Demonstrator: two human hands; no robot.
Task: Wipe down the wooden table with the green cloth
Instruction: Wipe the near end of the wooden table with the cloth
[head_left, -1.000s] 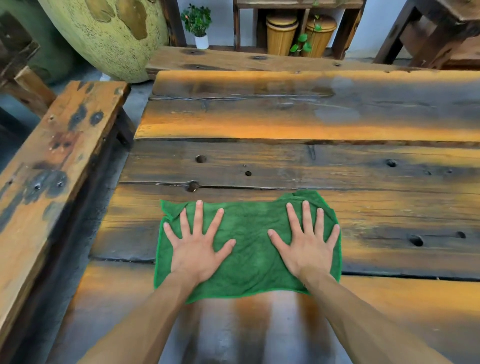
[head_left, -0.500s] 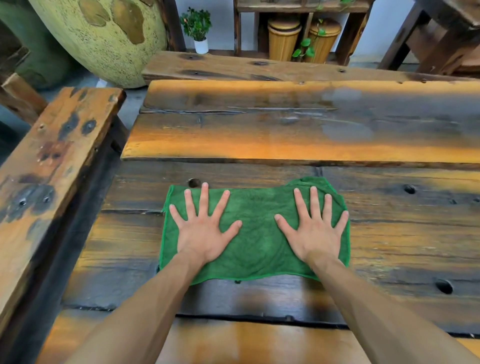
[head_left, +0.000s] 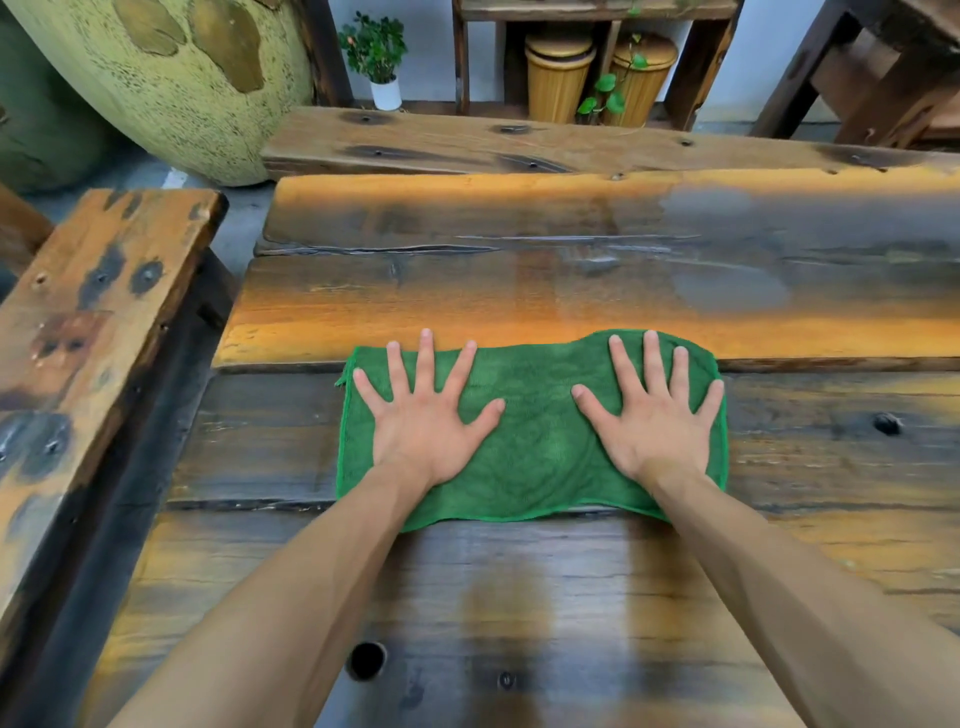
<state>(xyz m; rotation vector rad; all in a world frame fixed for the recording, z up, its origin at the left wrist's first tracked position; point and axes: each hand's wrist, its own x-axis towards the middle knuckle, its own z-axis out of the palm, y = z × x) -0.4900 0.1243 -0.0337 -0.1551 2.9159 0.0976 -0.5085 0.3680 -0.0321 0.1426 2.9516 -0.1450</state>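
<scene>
On the table, a slab of thick weathered planks streaked orange and dark brown, glossy in places and pitted with knots and round holes, lies the cloth. It is a green, nappy rectangle with a stitched hem, spread flat with faint creases, its far edge wavy and its far left corner slightly tufted. The cloth spans a dark plank and its far edge laps onto the brighter orange plank beyond; its near edge sits along a dark seam between planks.

Bare wood runs wide to the right of the cloth and beyond it toward the table's rounded far edge. To the left the table ends near the cloth, with a dark gap before a bench of blotched, scorched-looking wood. Past the far edge lies another long plank, and behind it a large speckled yellow-green pot, a small plant in a white pot, and two ribbed bamboo bins.

The left hand and right hand lie palm down on the cloth, well apart, fingers straight and splayed, thumbs angled toward each other, pressing flat and gripping nothing. Both forearms reach in from the near edge, converging slightly.
</scene>
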